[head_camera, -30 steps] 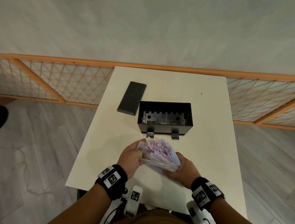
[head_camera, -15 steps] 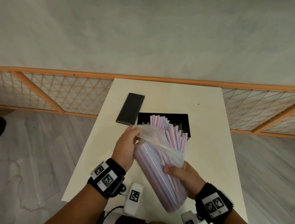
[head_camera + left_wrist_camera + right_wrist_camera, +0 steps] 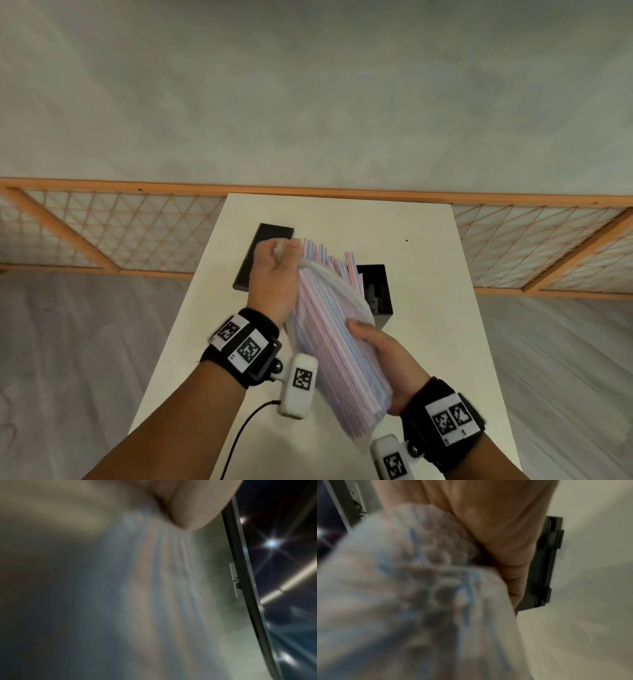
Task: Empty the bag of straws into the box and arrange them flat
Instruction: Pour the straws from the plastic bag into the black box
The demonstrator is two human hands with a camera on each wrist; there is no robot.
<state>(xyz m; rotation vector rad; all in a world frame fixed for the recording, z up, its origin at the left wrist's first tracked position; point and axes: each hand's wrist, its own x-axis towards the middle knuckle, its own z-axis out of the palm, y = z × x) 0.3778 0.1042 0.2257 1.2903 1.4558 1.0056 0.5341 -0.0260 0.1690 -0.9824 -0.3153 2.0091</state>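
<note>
A clear plastic bag (image 3: 342,359) packed with pink, blue and white straws (image 3: 329,260) is held up over the white table (image 3: 428,342), tilted with its open end toward the black box (image 3: 378,289). Straw tips stick out of the bag's mouth. My left hand (image 3: 274,270) grips the bunched plastic at the bag's open end. My right hand (image 3: 383,363) grips the bag's lower half from the right. The bag hides most of the box. In the right wrist view the bag (image 3: 402,595) is a blur beside the box (image 3: 544,563).
The box's flat black lid (image 3: 253,263) lies on the table left of the box, partly behind my left hand. An orange-framed lattice railing (image 3: 113,229) runs behind the table. Grey floor lies on both sides.
Both hands have lifted the bag from low near the table's front edge and swung it upright, then forward over the box. Straw tips now poke out of the mouth.
</note>
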